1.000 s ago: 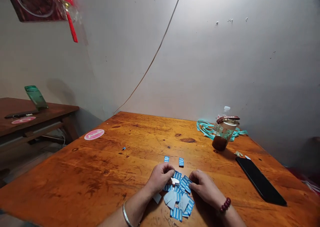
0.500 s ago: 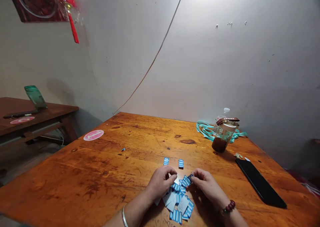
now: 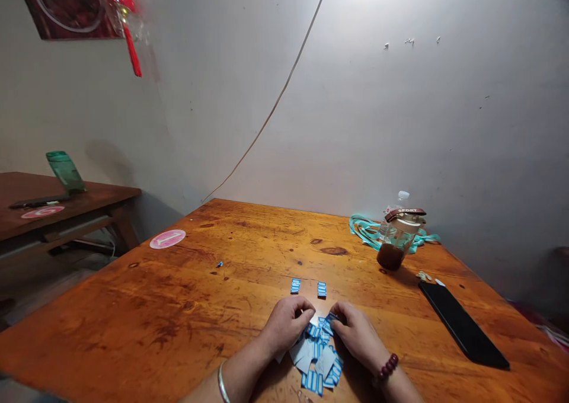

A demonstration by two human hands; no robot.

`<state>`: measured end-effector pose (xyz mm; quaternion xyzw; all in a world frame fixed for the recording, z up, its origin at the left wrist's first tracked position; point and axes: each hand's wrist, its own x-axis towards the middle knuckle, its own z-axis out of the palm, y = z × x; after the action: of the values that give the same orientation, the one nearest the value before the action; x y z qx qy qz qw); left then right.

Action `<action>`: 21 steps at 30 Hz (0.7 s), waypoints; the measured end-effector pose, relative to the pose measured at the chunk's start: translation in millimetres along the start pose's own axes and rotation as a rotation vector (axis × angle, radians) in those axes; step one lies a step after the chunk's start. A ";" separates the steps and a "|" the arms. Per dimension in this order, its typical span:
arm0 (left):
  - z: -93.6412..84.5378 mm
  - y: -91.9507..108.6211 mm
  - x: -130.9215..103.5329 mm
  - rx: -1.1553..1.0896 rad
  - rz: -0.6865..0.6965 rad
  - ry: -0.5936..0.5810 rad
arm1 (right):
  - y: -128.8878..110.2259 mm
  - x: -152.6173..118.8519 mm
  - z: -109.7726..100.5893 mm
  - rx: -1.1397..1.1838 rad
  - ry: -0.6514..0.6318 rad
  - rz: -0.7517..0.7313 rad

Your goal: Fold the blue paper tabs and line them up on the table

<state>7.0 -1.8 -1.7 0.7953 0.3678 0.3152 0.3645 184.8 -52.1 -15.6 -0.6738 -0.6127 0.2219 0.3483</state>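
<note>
Small blue-and-white printed paper cards lie in a loose pile (image 3: 316, 349) on the wooden table, some with a plain pale side up. My left hand (image 3: 287, 326) rests at the pile's left edge, its fingers curled and thumb close to the index finger; what they hold, if anything, is hidden. My right hand (image 3: 358, 335) pinches a blue-and-white card (image 3: 329, 324) at the pile's upper right. Beyond the hands stand two small groups of the same cards, the left group (image 3: 296, 285) and the right group (image 3: 322, 290), apart from each other.
A black phone (image 3: 462, 326) lies at the right. Behind it stand a cup of dark drink (image 3: 393, 252) and a clear bottle (image 3: 403, 197) among turquoise straps (image 3: 362, 228). Farther left are a pink round sticker (image 3: 168, 239) and a tiny blue scrap (image 3: 220, 264). The wall closes the far side.
My right hand has moved left and inward over the pile, bringing the card in its pinch along. My left hand has stayed in place.
</note>
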 end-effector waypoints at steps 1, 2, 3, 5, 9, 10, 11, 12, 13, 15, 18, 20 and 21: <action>0.0 0.1 0.1 -0.001 -0.001 0.006 | -1.3 0.3 -1.0 0.022 0.016 0.006; -0.1 0.5 0.1 -0.004 -0.003 0.012 | -3.1 0.5 -2.5 0.048 0.026 0.011; -0.3 1.3 0.0 -0.007 -0.005 0.019 | -5.6 0.4 -4.4 0.084 0.028 0.015; -1.0 4.5 -0.5 -0.023 -0.002 0.025 | -12.5 -0.9 -8.2 0.195 0.013 0.010; -1.8 12.9 -3.1 -0.097 0.032 -0.044 | -28.8 -6.4 -9.2 0.386 -0.028 -0.068; -1.4 14.2 -3.8 -0.114 0.037 -0.062 | -32.1 -7.8 -7.6 0.403 -0.042 -0.088; -0.6 14.8 -4.4 -0.126 0.039 -0.076 | -34.8 -9.0 -5.8 0.419 -0.059 -0.102; 0.3 14.7 -4.8 -0.134 0.039 -0.085 | -36.6 -9.8 -4.0 0.438 -0.077 -0.112; 1.4 13.8 -4.9 -0.139 0.034 -0.087 | -37.6 -10.3 -2.6 0.463 -0.097 -0.118; 2.9 10.4 -4.0 -0.164 0.012 -0.080 | -36.9 -10.1 -1.5 0.519 -0.115 -0.103; 2.0 2.4 -0.1 -0.276 -0.069 -0.016 | -31.1 -8.0 -4.3 0.524 -0.070 -0.021; -1.0 -3.2 3.4 -0.356 -0.122 0.063 | -27.0 -6.9 -7.2 0.426 -0.034 0.000; -2.7 -5.5 5.0 -0.379 -0.135 0.103 | -25.8 -6.8 -8.2 0.359 -0.030 -0.012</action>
<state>5.6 5.8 -3.6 0.6689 0.3725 0.3939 0.5087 172.4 -60.2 8.0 -0.5938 -0.5721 0.3358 0.4553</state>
